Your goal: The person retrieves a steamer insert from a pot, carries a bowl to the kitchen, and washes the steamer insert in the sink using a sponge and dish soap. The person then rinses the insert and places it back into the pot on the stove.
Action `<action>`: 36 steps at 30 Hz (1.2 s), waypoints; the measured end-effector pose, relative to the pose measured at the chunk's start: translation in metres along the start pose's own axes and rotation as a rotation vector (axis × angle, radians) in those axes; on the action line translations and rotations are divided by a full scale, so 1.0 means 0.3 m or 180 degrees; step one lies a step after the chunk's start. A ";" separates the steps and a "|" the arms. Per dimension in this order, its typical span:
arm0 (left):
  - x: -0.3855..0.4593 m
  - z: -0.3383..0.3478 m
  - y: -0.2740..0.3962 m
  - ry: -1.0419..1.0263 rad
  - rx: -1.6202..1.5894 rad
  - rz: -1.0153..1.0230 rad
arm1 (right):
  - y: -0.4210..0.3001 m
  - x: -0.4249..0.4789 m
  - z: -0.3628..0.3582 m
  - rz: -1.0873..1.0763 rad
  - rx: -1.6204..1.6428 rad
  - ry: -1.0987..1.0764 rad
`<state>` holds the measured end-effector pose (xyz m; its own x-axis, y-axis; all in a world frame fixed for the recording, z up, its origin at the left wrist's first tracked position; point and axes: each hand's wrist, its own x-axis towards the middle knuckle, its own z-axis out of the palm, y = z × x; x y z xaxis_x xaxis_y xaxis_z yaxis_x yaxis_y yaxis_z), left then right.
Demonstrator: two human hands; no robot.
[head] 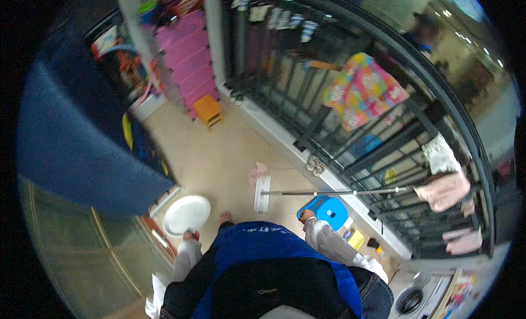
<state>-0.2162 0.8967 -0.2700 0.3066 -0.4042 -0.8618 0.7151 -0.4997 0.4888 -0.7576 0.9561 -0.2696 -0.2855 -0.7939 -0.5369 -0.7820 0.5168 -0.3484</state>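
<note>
My left hand grips the near rim of a round white basin at the left, held beside my leg. At the right, my right hand holds the edge of a blue plastic stool. Between them, a flat mop with a white head lies on the tiled floor, its grey pole running right towards the railing. A pink cloth touches the far end of the mop head. How my fingers wrap around each rim is partly hidden.
A dark metal railing with hanging laundry curves along the right. Near its base are grey shoes and a yellow container. An orange stool stands by pink drawers. A washing machine is at lower right.
</note>
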 end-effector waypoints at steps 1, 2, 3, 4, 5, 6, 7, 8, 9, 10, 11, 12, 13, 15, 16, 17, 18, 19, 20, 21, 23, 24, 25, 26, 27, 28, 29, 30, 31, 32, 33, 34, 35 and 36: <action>-0.177 0.053 0.051 0.0030 -0.0099 -0.0084 | 0.012 0.001 0.013 0.0023 0.0014 -0.0063; -0.100 -0.032 0.017 -0.0007 -0.0139 0.0197 | 0.002 0.007 0.030 -0.0030 0.0014 -0.0162; 0.007 -0.069 -0.007 0.0510 -0.0108 0.0183 | 0.006 0.016 0.045 -0.0060 0.0001 -0.0241; 0.006 -0.068 -0.030 0.0478 -0.0274 0.0229 | 0.055 0.023 0.075 -0.0120 0.0170 -0.0037; -0.006 -0.079 -0.037 0.0469 -0.0452 0.0332 | 0.051 0.029 0.078 -0.0098 -0.0107 -0.0272; -0.011 -0.149 -0.045 0.0463 -0.0570 0.0387 | 0.010 0.042 0.083 -0.0143 -0.0405 -0.0529; -0.033 -0.166 -0.043 0.0380 -0.0611 0.0408 | 0.011 0.050 0.090 -0.0096 -0.0676 -0.0717; -0.068 -0.197 -0.061 0.0559 -0.0539 0.0310 | 0.018 0.058 0.090 -0.0088 -0.0752 -0.0882; -0.136 -0.212 -0.081 0.0683 -0.0546 0.0301 | 0.038 0.082 0.104 -0.0249 -0.1056 -0.0925; -0.190 -0.237 -0.090 0.0799 -0.0550 0.0312 | 0.040 0.111 0.124 -0.0425 -0.1340 -0.0954; -0.224 -0.270 -0.101 0.0909 -0.0541 0.0316 | 0.048 0.137 0.138 -0.0592 -0.1615 -0.0977; -0.236 -0.348 -0.128 0.1128 -0.0589 0.0419 | 0.026 0.148 0.140 -0.0674 -0.1178 -0.0925; -0.204 -0.461 -0.190 0.1153 -0.1041 0.0595 | -0.021 0.170 0.149 -0.0797 -0.1138 -0.0927; -0.269 -0.512 -0.227 0.1361 -0.0899 0.0531 | -0.069 0.211 0.131 -0.0819 -0.1030 -0.0830; -0.299 -0.552 -0.242 0.1461 -0.1068 0.0375 | -0.127 0.201 0.111 -0.0896 -0.0798 -0.0763; -0.318 -0.598 -0.253 0.1540 -0.1241 0.0218 | -0.216 0.173 0.079 -0.0970 -0.0567 -0.0677; -0.300 -0.664 -0.286 0.1548 -0.1312 0.0156 | -0.260 0.173 0.076 -0.1193 -0.0617 -0.0505; -0.246 -0.763 -0.326 0.1565 -0.1340 0.0209 | -0.305 0.156 0.080 -0.1153 -0.0544 -0.0494; -0.178 -0.862 -0.360 0.1559 -0.1349 0.0294 | -0.349 0.139 0.088 -0.1123 -0.0457 -0.0483; -0.132 -0.931 -0.380 0.1535 -0.1352 0.0336 | -0.384 0.121 0.095 -0.1094 -0.0371 -0.0464; -0.135 -0.936 -0.376 0.1280 -0.1107 0.0299 | -0.416 0.084 0.092 -0.1015 -0.0367 -0.0447; -0.171 -0.928 -0.353 0.1049 -0.0753 0.0223 | -0.422 0.061 0.087 -0.1040 -0.0449 -0.0392; -0.186 -0.922 -0.324 0.1055 -0.0804 0.0247 | -0.433 0.035 0.098 -0.1097 -0.0529 -0.0377; -0.216 -0.850 -0.263 0.1005 -0.0873 0.0215 | -0.390 0.040 0.126 -0.0921 -0.0590 -0.0403; -0.266 -0.792 -0.202 0.0986 -0.0952 0.0198 | -0.354 0.033 0.153 -0.1062 -0.0686 -0.0361; -0.337 -0.735 -0.132 0.0928 -0.0961 0.0193 | -0.322 0.020 0.184 -0.0948 -0.0799 -0.0350; -0.411 -0.686 -0.057 0.0842 -0.0941 0.0205 | -0.303 -0.005 0.215 -0.0829 -0.0897 -0.0353; -0.458 -0.666 -0.001 0.0781 -0.0938 0.0205 | -0.300 -0.038 0.233 -0.0679 -0.0922 -0.0397; -0.485 -0.682 0.031 0.0736 -0.0959 0.0226 | -0.306 -0.078 0.254 -0.0548 -0.0963 -0.0461; -0.368 -0.757 0.021 0.0668 -0.1041 0.0146 | -0.325 -0.108 0.276 -0.0437 -0.1090 -0.0542; -0.241 -0.820 0.000 0.0581 -0.1121 0.0032 | -0.309 -0.122 0.297 -0.0429 -0.1060 -0.0607; -0.131 -0.891 -0.014 0.0510 -0.1188 -0.0053 | -0.327 -0.164 0.334 -0.0420 -0.0994 -0.0537; -0.076 -0.953 -0.022 0.0437 -0.1272 -0.0146 | -0.355 -0.198 0.358 -0.0416 -0.0944 -0.0460; -0.063 -0.997 -0.025 0.0301 -0.1228 -0.0124 | -0.382 -0.236 0.383 -0.0549 -0.0926 -0.0439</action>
<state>-0.0396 1.1373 -0.2980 0.3183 -0.3094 -0.8961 0.9052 -0.1817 0.3843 -0.5840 0.9899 -0.2800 -0.0738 -0.8005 -0.5948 -0.9427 0.2506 -0.2204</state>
